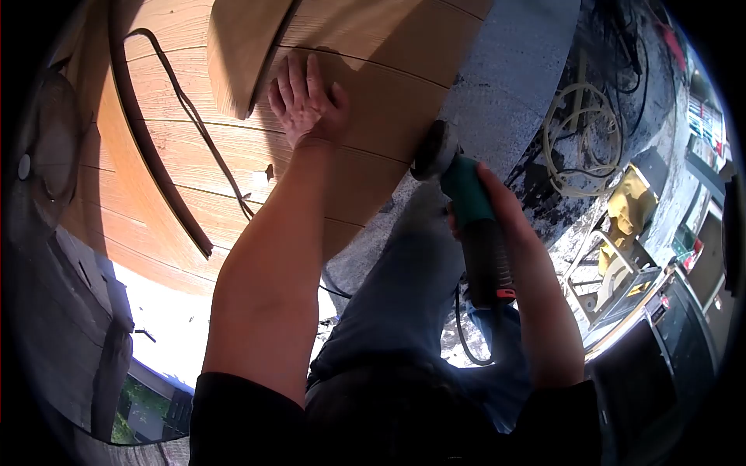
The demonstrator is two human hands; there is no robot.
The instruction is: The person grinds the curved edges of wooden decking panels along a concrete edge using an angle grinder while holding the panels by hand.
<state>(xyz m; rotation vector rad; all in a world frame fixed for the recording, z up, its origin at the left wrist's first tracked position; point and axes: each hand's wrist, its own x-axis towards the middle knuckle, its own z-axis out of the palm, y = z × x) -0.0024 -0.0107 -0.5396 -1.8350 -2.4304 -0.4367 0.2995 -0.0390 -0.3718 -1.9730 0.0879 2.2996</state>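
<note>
My right hand (499, 200) is wrapped round the body of a green and black angle grinder (472, 198). The grinder's head (435, 151) is at the cut edge of the brown wood-grain planks (381, 101); whether its disc touches them I cannot tell. My left hand (305, 99) lies flat on the planks with its fingers stretched out. Just beside those fingers is a loose brown board (241, 54) lying on top. A black cord (474, 353) hangs from the rear of the grinder.
A curved brown strip (148, 186) and a dark thin cord (194, 116) lie across the planks at left. Coiled pale hose (583, 140) and black cables are on the stained ground at right. Farther right stand a yellow cloth (628, 206) and a saw-like machine (622, 279).
</note>
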